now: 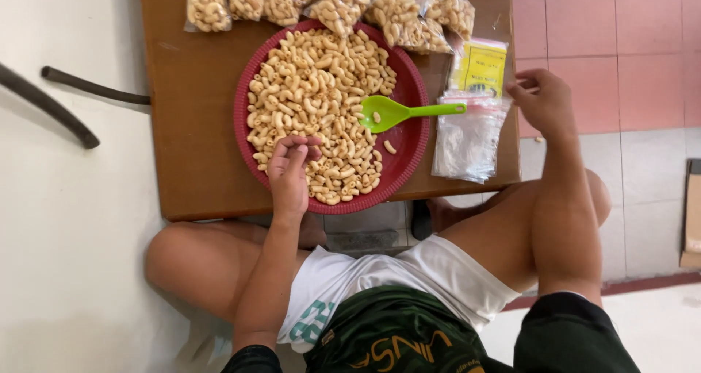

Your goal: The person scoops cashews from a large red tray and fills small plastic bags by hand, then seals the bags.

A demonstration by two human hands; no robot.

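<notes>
Left hand (290,170) pinches macaroni (314,95) on the red tray (405,161); right hand (542,99), loosely curled and empty, hovers beside clear bags (467,136), the green scoop (405,112) lying between them, handle toward the right hand.

Showing as matt, smooth brown wood: low table (190,125). Looking like ribbed, slightly glossy red plastic: round tray (406,150). Lying at 3 o'clock in tray, gleaming smooth lime plastic: scoop (398,112). Appearing dry, matt, pale: macaroni (314,95). Glinting clear, crinkled plastic film: filled bags (328,1) at 12 o'clock, empty bag stack (467,136) at 3 o'clock. Reading as matt yellow paper: labels (480,68).
</notes>
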